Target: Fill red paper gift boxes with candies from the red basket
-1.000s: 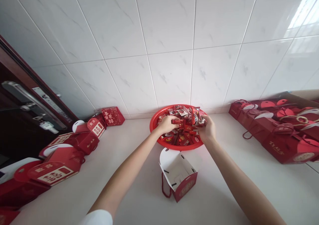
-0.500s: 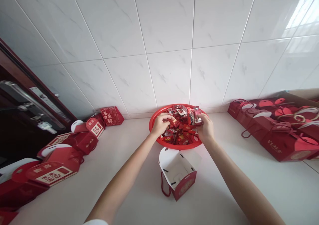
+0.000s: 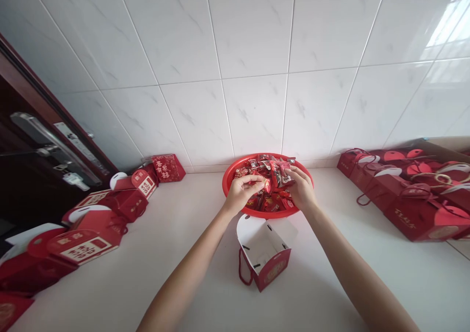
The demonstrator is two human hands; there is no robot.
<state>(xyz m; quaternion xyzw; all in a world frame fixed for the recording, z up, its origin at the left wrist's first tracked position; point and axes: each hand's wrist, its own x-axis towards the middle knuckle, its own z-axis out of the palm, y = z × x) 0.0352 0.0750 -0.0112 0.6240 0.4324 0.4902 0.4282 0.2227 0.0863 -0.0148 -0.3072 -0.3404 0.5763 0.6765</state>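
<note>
A red plastic basket [image 3: 224,184] full of wrapped candies [image 3: 270,205] stands against the tiled wall. Above its left half, my left hand [image 3: 244,191] pinches a red-wrapped candy [image 3: 268,184] between thumb and fingertips. My right hand [image 3: 301,189] is closed on several wrapped candies [image 3: 282,173] over the basket's right side; the palm side is hidden. In front of the basket sits a red gift box [image 3: 275,268] with its top open, a white inside and a red cord handle [image 3: 242,271] hanging on the left. Its inside shows no candies.
Along the left of the white countertop [image 3: 176,214] runs a row of red gift boxes [image 3: 88,236], with a door handle [image 3: 47,141] beyond. More red boxes [image 3: 407,209] crowd the right side, by a cardboard carton [image 3: 448,145]. The tiled wall [image 3: 253,116] closes off the back.
My left hand has moved right across the basket with the candy, closer to my right hand. My right hand keeps hold of its candies. The view has shifted slightly.
</note>
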